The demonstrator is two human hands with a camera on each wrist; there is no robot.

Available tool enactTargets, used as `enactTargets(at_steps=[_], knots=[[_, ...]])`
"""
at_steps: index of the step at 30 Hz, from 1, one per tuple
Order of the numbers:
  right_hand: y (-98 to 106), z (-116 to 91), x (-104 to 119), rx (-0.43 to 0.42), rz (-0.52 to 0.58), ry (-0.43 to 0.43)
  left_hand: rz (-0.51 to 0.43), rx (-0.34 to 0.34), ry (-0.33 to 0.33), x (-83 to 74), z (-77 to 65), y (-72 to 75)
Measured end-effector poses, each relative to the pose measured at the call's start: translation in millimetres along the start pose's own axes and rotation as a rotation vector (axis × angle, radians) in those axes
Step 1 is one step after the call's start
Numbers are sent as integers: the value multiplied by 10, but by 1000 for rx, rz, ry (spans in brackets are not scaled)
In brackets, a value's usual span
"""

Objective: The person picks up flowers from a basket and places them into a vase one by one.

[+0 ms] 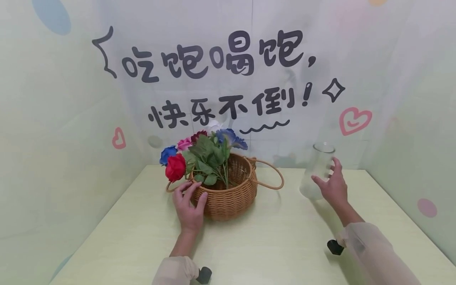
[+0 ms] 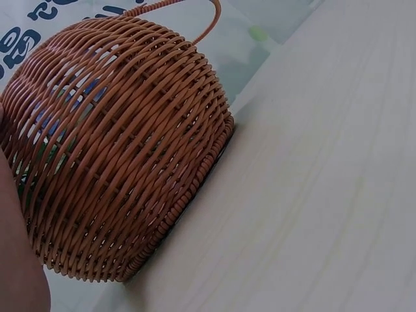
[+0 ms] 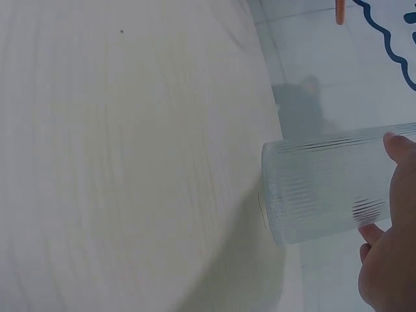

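A brown wicker basket (image 1: 228, 202) stands on the table left of centre, its two handles lowered to the sides. Artificial flowers, among them a red rose (image 1: 175, 168) and a blue bloom (image 1: 230, 138), lean out over its left and back rim. My left hand (image 1: 189, 209) holds the basket's left front side, fingers at the rim and thumb against the outer wall. On the right, a clear ribbed glass vase (image 1: 310, 186) stands upright. My right hand (image 1: 335, 189) curls round the vase from its right; in the right wrist view thumb and fingertips touch the glass (image 3: 318, 188).
The pale table (image 1: 263, 245) extends in front of the basket and vase. A printed cloth backdrop (image 1: 221, 23) with dark lettering hangs behind, and pale side walls (image 1: 53, 158) close in both sides. Small black devices (image 1: 335, 247) sit at the cuffs.
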State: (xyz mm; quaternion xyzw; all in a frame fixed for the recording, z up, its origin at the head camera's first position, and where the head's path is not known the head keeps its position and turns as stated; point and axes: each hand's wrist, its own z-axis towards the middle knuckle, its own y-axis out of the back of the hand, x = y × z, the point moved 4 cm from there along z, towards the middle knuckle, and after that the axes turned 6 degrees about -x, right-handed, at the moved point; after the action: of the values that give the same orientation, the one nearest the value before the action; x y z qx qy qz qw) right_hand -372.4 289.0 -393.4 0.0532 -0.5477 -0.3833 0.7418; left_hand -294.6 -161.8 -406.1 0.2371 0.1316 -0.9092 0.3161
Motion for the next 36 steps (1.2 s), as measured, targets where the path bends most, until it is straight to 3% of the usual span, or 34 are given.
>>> enactTargets(at_steps=[13, 23, 31, 36], knots=[[-77, -96, 79, 35, 5, 71, -22, -17, -15, 27, 16, 9], [-73, -169, 104, 34, 11, 106, -39, -26, -12, -333, 108, 15], [-86, -237, 134, 42, 26, 123, 3, -11, 2, -42, 31, -3], [-100, -269, 152, 48, 27, 123, -15, -1, 6, 17, 8, 9]])
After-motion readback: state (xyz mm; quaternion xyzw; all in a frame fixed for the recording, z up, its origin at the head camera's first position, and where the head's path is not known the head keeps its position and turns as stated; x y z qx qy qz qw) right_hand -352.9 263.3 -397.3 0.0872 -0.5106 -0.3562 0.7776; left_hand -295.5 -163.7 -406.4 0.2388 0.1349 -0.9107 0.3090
